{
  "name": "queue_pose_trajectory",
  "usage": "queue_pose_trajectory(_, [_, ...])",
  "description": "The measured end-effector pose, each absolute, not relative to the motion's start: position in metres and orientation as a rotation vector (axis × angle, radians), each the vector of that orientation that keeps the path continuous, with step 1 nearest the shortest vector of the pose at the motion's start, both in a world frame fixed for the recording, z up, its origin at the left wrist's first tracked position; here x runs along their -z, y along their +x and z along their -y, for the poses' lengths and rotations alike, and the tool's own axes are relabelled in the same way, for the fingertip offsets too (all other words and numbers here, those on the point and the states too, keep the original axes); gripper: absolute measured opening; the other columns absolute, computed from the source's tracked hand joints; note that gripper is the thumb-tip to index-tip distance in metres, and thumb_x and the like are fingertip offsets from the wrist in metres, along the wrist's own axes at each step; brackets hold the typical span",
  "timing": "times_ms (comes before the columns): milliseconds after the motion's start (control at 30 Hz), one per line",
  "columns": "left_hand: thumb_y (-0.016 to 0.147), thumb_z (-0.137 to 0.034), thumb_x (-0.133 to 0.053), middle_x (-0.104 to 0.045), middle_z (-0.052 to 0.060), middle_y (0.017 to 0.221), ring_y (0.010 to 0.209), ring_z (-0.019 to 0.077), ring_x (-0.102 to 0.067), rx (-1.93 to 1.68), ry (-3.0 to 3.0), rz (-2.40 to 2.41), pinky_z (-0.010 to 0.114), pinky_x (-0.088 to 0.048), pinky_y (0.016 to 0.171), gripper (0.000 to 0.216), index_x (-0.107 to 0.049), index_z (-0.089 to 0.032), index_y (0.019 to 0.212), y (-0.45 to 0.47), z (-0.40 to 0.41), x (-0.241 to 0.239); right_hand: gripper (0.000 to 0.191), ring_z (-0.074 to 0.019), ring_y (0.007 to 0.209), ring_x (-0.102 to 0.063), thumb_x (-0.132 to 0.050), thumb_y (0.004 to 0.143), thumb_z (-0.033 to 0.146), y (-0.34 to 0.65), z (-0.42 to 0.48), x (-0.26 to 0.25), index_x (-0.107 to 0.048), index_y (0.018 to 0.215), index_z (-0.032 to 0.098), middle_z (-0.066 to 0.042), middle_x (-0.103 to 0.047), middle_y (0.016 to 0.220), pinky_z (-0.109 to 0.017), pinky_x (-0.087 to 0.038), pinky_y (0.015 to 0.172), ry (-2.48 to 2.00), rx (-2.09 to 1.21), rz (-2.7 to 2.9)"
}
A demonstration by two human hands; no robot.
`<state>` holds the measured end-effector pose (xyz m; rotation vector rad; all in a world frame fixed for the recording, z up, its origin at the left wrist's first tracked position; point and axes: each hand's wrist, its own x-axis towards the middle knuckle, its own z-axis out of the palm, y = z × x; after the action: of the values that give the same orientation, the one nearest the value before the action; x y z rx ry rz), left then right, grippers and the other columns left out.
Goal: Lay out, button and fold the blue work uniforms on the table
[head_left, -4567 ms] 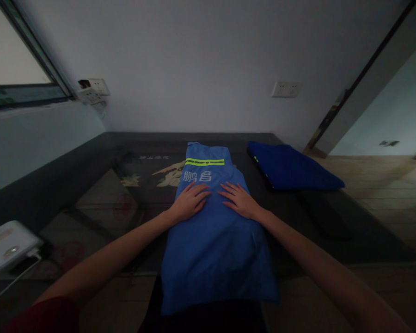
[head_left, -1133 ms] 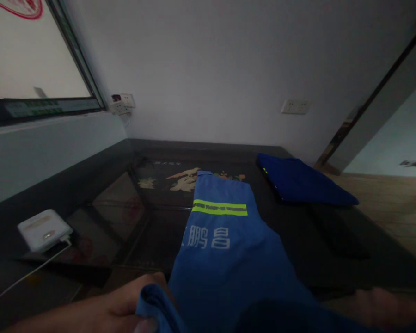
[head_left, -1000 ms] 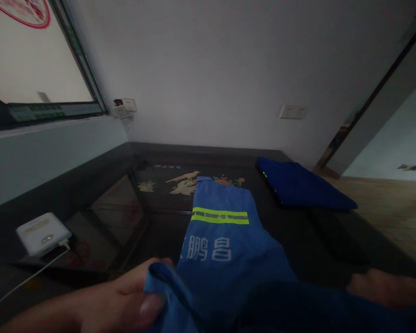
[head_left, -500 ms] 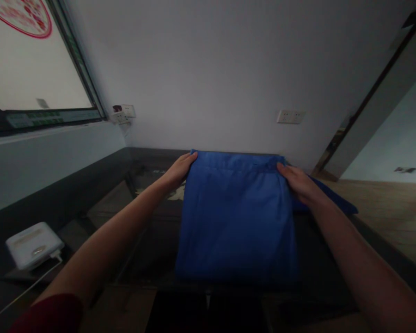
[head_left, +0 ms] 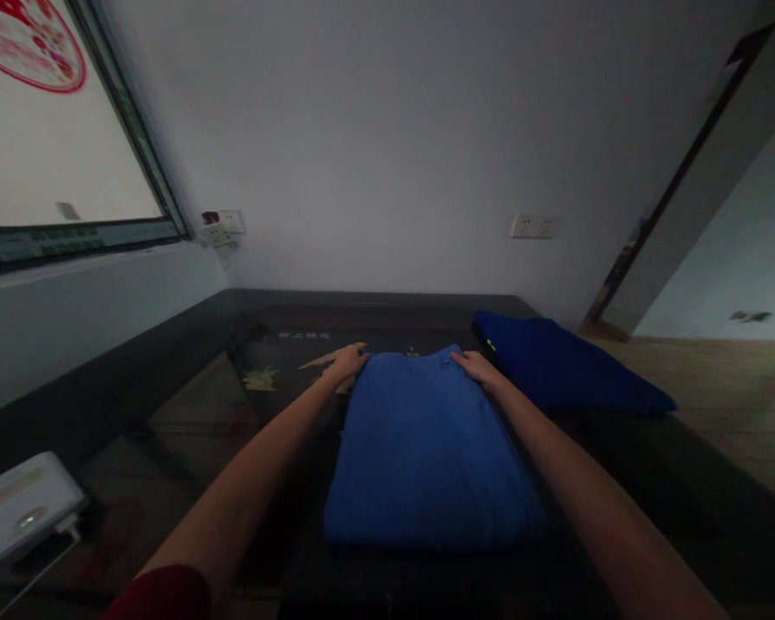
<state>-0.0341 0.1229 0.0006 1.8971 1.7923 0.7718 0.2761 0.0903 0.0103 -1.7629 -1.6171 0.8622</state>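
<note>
A blue garment [head_left: 426, 448] lies folded in half on the dark table [head_left: 200, 413], plain side up, its printed letters and yellow stripe hidden underneath. My left hand [head_left: 349, 361] grips its far left corner and my right hand [head_left: 476, 368] grips its far right corner, both pressing the folded edge down onto the table. Both arms stretch forward along the garment's sides.
A darker blue folded cloth [head_left: 555, 375] lies at the back right of the table. A white box with a cable [head_left: 22, 508] sits at the near left. Wall sockets [head_left: 533, 226] are on the back wall, a window at the left, wooden floor at the right.
I took the garment's near end in both hands, lifted it and carried it away from me, folding it over the printed half; now the fold lies flat on the table.
</note>
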Motion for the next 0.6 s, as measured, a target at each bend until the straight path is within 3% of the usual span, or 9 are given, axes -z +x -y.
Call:
queue_pose_trajectory(167, [0.08,-0.029,-0.056,-0.068,0.008,0.08,0.078,0.0196,-0.062,-0.724,1.979,-1.831,0.027,-0.044,0.071,0.02,-0.068,-0.013,0.077,-0.039,-0.129,0.016,0.034,-0.0235,0.089,-0.066,-0.047,0.09,0.033,0.281,-0.098,0.005,-0.069,0.088,0.008,-0.016,-0.071,0.093,-0.026,-0.047,0.074,-1.93,-0.681,1.714])
queue_pose_trajectory(400, [0.084,-0.03,-0.052,-0.068,0.008,0.089,0.083,0.0184,-0.061,-0.852,1.977,-1.893,0.027,-0.044,0.074,0.019,-0.065,-0.016,0.09,-0.037,-0.13,0.033,0.039,-0.0278,0.105,-0.06,-0.043,0.091,0.041,0.275,-0.089,0.009,-0.063,0.105,0.011,-0.019,-0.064,0.112,-0.033,-0.045,0.084,-2.068,-0.434,1.774])
queue_pose_trajectory(600, [0.087,-0.023,-0.048,-0.067,0.009,0.095,0.088,0.018,-0.062,-0.96,1.926,-1.942,0.028,-0.046,0.077,0.019,-0.059,-0.015,0.101,-0.031,-0.124,0.039,0.045,-0.0311,0.1,-0.062,-0.037,0.092,0.052,0.259,-0.066,0.012,-0.055,0.114,0.017,-0.018,-0.065,0.108,-0.042,-0.047,0.08,-2.185,-0.139,1.802])
